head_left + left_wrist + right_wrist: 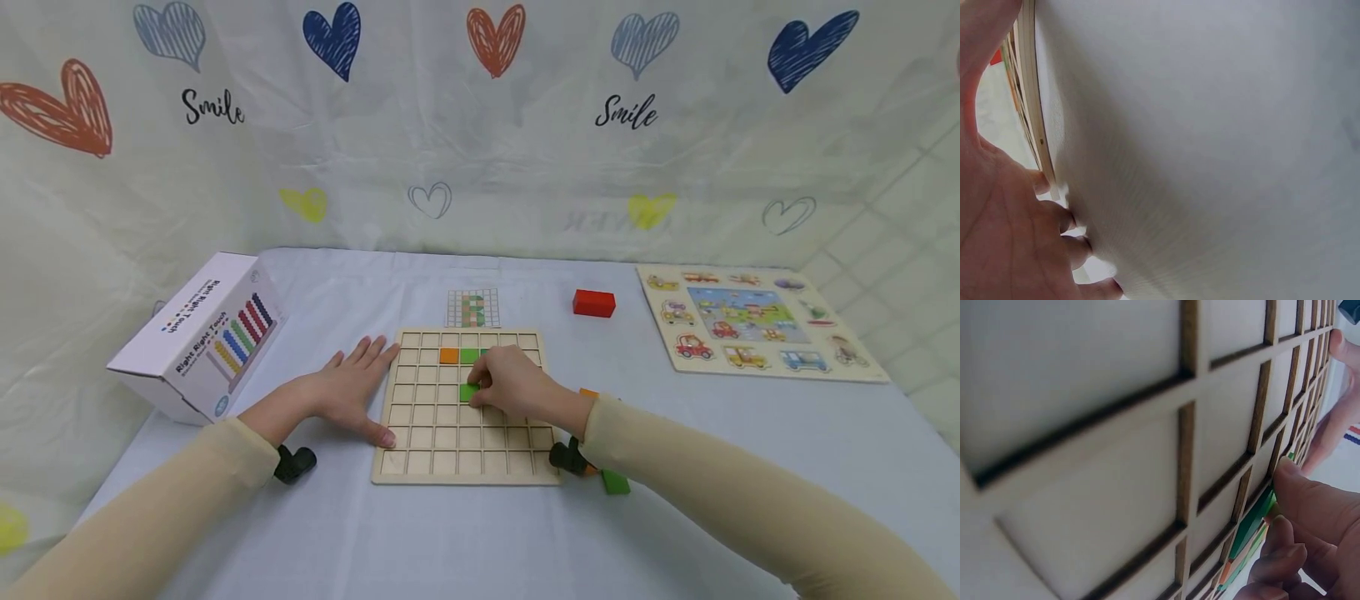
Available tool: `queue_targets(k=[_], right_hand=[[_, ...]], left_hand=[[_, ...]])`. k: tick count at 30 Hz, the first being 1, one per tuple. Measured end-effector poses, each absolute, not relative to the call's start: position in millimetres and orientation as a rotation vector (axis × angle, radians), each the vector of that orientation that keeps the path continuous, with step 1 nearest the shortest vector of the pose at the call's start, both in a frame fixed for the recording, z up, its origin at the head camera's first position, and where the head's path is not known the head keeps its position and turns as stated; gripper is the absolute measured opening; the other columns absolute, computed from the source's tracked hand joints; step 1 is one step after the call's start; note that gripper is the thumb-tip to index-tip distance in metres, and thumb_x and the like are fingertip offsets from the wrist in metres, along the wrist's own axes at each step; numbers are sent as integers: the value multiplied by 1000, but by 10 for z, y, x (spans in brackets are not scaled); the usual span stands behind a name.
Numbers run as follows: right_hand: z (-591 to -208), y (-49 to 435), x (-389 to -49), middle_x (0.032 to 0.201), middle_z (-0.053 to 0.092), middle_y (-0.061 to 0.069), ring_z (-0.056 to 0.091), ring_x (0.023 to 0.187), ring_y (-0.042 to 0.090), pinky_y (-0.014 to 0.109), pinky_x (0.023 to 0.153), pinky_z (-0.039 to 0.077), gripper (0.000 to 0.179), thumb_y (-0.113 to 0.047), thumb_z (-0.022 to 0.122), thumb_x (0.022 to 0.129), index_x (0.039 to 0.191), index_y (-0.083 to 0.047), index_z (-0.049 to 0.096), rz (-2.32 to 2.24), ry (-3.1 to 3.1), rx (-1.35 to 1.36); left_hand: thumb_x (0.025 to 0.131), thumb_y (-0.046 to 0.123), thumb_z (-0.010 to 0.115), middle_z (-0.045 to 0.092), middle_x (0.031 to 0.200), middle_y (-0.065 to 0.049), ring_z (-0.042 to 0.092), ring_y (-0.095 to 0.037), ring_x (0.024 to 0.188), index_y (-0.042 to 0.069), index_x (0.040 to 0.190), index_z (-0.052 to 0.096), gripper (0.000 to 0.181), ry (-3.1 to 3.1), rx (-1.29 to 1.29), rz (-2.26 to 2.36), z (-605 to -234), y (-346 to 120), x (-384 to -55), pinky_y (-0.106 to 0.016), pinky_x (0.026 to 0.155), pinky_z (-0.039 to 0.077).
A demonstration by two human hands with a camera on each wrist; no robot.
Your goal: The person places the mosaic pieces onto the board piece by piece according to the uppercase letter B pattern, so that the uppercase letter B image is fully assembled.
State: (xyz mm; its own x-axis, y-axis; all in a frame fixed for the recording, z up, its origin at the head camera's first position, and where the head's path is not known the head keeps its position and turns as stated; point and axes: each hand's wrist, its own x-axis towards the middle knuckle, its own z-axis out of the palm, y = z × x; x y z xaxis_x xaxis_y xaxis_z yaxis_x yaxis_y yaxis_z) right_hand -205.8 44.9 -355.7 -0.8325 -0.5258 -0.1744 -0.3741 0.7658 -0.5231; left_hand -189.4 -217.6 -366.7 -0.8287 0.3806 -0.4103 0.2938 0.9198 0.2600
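A square wooden grid board (433, 437) lies on the table, with an orange tile (448, 356) and a green tile (469, 356) set side by side in an upper row. Lower down, my right hand (517, 387) pinches another green tile (468, 392) at a cell, between thumb and fingertips; the right wrist view shows the thumb (1310, 494) close over the grid. My left hand (341, 392) lies spread at the board's left side, its thumb on the frame and index fingertip by the upper left edge. The left wrist view shows its palm (1004, 231) beside the board's edge (1032, 94).
Behind the board lies a small pattern card (472, 308). A red block (594, 303) and a vehicle puzzle board (750, 321) are at the back right. A white box (202, 333) stands left. Green (616, 482) and orange (588, 392) pieces lie around my right forearm, partly hidden.
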Motion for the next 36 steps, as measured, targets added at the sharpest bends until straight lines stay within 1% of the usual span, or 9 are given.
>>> queue_targets(k=[3,7,12,16,20,25,31,36], right_hand=[[-3549,441,-2077,79,69,-1,57,76,10,21,68,48,22,-13,87,82,101,-5,80,-691,2642,-678],[-3553,444,-2100,79,69,-2,56,75,11,21,67,47,23,-14,87,82,102,-6,80,-684,2625,-671],[-3544,481,-2110,83,70,-1,57,77,11,22,69,49,26,-15,85,85,108,-5,79,-698,2603,-695],[-3520,600,-2119,87,71,0,58,79,12,23,70,50,24,-13,80,89,111,-4,78,-755,2607,-727],[-3460,841,-2152,90,71,2,57,80,15,25,70,49,19,-14,76,93,110,-6,78,-783,2652,-690],[-3450,1259,-2197,96,71,4,59,87,19,27,77,51,19,-14,73,96,113,-6,76,-762,2692,-584],[-3523,1763,-2202,98,72,6,59,89,19,27,77,52,22,-15,72,96,114,-4,75,-736,2705,-477],[-3560,2079,-2155,103,74,7,60,90,17,26,77,53,25,-16,74,94,116,-3,74,-734,2644,-484]], left_hand=[[69,71,82,-2,170,-28,-4,-50,157,0,163,4,141,2614,485,255,-3670,-2175,-1899,-76,119,6],[69,71,82,-2,170,-28,-4,-50,157,0,163,4,141,2614,483,259,-3676,-2171,-1900,-76,119,6],[69,73,81,-1,170,-27,-4,-50,157,0,164,4,142,2616,485,258,-3709,-2182,-1892,-76,119,7],[68,74,81,-2,170,-27,-4,-50,157,1,164,4,143,2617,486,256,-3741,-2193,-1890,-76,119,6],[68,74,80,-3,170,-27,-5,-49,157,1,164,3,143,2620,496,242,-3730,-2198,-1897,-76,119,7],[70,73,80,-3,170,-28,-4,-50,157,0,164,3,142,2617,500,249,-3690,-2186,-1899,-77,119,7],[70,72,81,-2,170,-28,-4,-51,157,0,163,4,141,2615,493,256,-3673,-2181,-1890,-77,119,7],[70,72,81,-2,170,-28,-4,-51,157,0,163,4,141,2617,494,258,-3682,-2181,-1889,-77,119,7]])
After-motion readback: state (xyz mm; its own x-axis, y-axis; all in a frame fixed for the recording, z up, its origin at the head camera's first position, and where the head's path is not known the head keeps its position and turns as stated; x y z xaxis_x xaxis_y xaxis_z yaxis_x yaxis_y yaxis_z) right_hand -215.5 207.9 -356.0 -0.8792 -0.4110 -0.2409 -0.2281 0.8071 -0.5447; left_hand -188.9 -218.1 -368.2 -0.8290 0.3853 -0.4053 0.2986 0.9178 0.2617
